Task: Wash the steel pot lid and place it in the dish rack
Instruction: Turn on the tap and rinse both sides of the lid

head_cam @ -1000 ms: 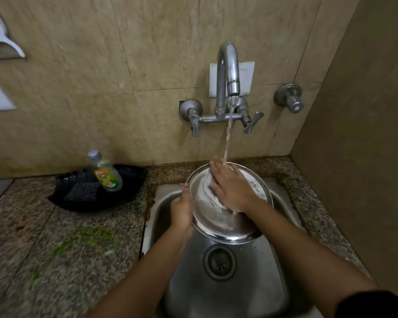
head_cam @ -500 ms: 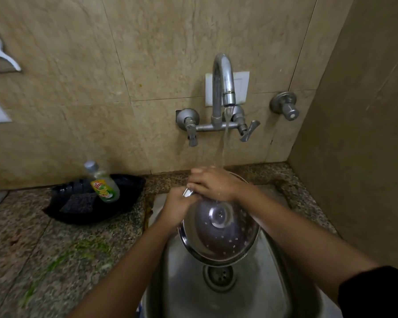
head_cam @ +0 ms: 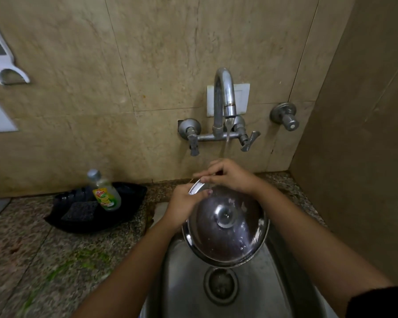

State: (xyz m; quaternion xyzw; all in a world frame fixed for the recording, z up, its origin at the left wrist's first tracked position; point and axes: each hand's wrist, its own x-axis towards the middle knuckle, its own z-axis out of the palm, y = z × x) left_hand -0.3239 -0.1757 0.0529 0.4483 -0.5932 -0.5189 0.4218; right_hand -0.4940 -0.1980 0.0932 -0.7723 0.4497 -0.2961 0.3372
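Observation:
The round steel pot lid (head_cam: 225, 235) is held tilted over the steel sink (head_cam: 184, 283), its domed top with the centre knob facing me and wet with drops. My left hand (head_cam: 184, 205) grips the lid's upper left rim, thumb on top. My right hand (head_cam: 230, 175) is curled over the lid's far rim, under the thin stream of water from the tap (head_cam: 224, 102). No dish rack is in view.
A black tray (head_cam: 129, 214) on the granite counter at the left holds a green dish-soap bottle (head_cam: 105, 193) and a dark scrub pad (head_cam: 81, 212). Green smears mark the counter. The sink drain (head_cam: 221, 285) lies below the lid. A side wall closes the right.
The lid has been flipped from its soapy underside to its knobbed top. My right hand left the inner face and went to the far rim. The view tilted down.

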